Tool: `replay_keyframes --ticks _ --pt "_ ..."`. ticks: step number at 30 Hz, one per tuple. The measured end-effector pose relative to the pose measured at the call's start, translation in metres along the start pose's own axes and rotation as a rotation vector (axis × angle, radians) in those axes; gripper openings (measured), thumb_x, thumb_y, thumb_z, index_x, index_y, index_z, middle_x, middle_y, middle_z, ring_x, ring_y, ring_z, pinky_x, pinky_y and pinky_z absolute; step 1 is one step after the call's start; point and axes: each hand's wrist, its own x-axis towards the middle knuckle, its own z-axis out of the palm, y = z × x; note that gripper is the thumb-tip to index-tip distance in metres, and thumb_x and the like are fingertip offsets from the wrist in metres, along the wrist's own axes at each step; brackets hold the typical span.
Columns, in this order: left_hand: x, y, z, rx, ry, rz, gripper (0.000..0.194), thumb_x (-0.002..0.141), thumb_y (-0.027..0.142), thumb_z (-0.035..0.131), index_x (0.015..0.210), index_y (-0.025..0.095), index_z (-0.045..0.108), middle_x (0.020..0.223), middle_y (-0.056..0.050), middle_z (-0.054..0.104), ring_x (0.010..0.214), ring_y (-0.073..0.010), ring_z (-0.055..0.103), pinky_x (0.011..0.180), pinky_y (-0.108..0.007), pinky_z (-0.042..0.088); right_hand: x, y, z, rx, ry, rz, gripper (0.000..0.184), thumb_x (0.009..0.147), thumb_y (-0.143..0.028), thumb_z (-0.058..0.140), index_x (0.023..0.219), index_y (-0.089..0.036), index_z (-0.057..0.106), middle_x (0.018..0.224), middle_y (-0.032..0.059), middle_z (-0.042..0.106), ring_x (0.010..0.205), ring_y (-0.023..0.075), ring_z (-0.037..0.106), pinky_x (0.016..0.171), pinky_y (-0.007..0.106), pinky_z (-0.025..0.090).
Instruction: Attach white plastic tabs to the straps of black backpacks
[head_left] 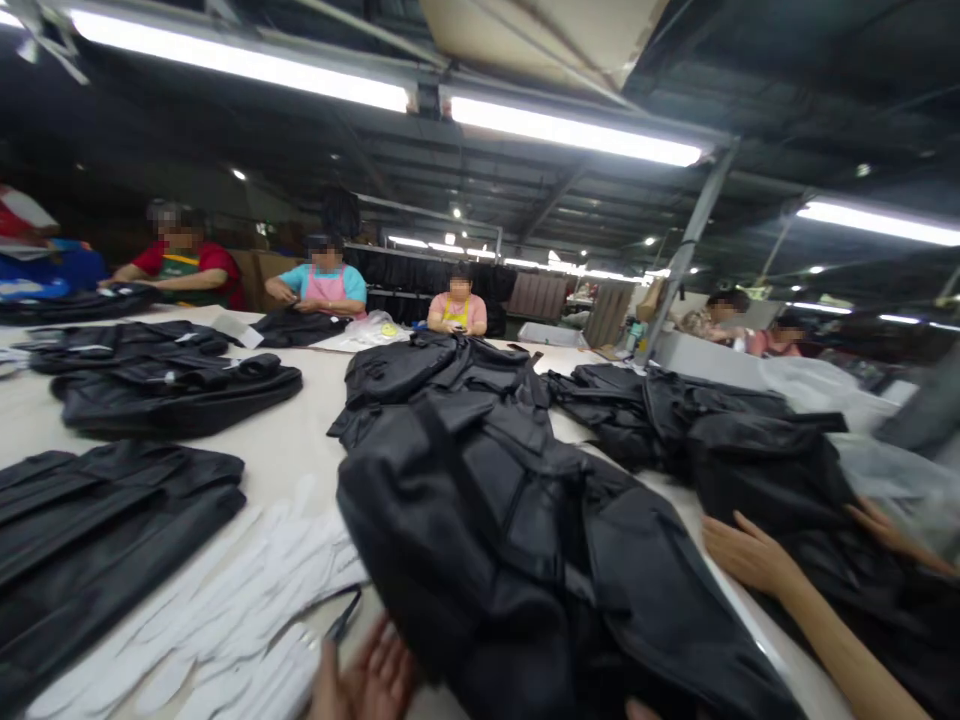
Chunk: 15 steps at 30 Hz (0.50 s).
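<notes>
Head view, nearest first. My left hand [367,680] sits at the bottom edge, fingers [382,650] spread apart, right against the side of a black nylon bag [480,540]. The bag is raised and fills the centre of the view, above the worktop [300,450]. Only the fingertips [641,710] of what I take for the right hand show under it, so I cannot tell whether they grip. Just left of the bag lie white cloth pieces [202,610] and dark snips [345,617]. Beyond them, a folded black bag [90,540]. On the right, a co-worker's bare arm [825,620] reaches across a heap of black bags [765,470]. Further left, two more black bags [172,400] lie flat. I cannot tell which bags are finished. At the far side, seated workers [322,285] handle more black pieces.
</notes>
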Motion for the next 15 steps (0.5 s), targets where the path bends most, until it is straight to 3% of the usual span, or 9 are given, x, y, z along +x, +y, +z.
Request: replay_keyframes --ticks 1,3,6,9,13,15 --pt "0.002 0.001 -0.004 -0.139 0.026 -0.029 0.077 0.069 0.077 0.026 0.112 0.024 0.060 0.098 -0.010 0.069 0.105 -0.0313 0.057 0.084 -0.045 0.049 -0.020 0.022 -0.003 -0.005 0.001 0.036 0.059 0.052 -0.039 0.061 0.111 -0.047 0.056 0.103 -0.0044 0.066 0.112 0.0295 0.052 0.073 0.041 0.055" --pt "-0.001 0.005 -0.009 -0.276 0.062 -0.046 0.068 0.071 0.073 0.032 0.114 0.027 0.060 0.095 -0.007 0.071 0.104 -0.0295 0.058 0.087 -0.044 0.047 -0.050 0.053 -0.007 -0.020 0.001 0.096 0.061 0.052 -0.039 0.059 0.113 -0.035 0.060 0.107 0.0006 0.065 0.115 0.0304 0.049 0.086 0.041 0.049" --pt "-0.016 0.017 -0.005 -0.328 -0.032 -0.129 0.053 0.076 0.059 0.044 0.115 0.028 0.060 0.095 -0.005 0.071 0.104 -0.0276 0.059 0.089 -0.043 0.047 -0.072 0.075 -0.017 -0.071 -0.030 0.145 0.063 0.056 -0.040 0.053 0.114 -0.014 0.060 0.104 0.0110 0.066 0.114 0.0322 0.049 0.099 0.044 0.036" --pt "-0.034 0.033 0.007 -0.352 -0.027 -0.149 0.040 0.077 0.040 0.055 0.115 0.026 0.059 0.090 -0.004 0.072 0.092 -0.0247 0.065 0.081 -0.039 0.052 -0.079 0.079 -0.029 -0.037 -0.053 0.155 0.060 0.061 -0.037 0.052 0.116 -0.012 0.058 0.105 0.0111 0.066 0.110 0.0290 0.053 0.100 0.041 0.034" --pt "-0.048 0.051 0.031 -0.242 -0.002 -0.101 0.038 0.072 0.015 0.062 0.109 0.021 0.060 0.080 -0.001 0.072 0.071 -0.0188 0.068 0.066 -0.031 0.056 -0.079 0.073 -0.038 0.297 -0.156 0.211 0.060 0.073 -0.046 0.051 0.121 -0.011 0.053 0.113 0.0110 0.062 0.106 0.0212 0.057 0.090 0.031 0.044" --pt "-0.054 0.056 0.048 -0.185 -0.022 -0.064 0.035 0.069 0.011 0.063 0.105 0.016 0.061 0.079 -0.002 0.072 0.071 -0.0172 0.067 0.067 -0.028 0.055 -0.073 0.071 -0.039 0.308 -0.063 0.245 0.062 0.076 -0.051 0.047 0.119 -0.007 0.054 0.113 0.0136 0.062 0.103 0.0206 0.059 0.084 0.028 0.047"
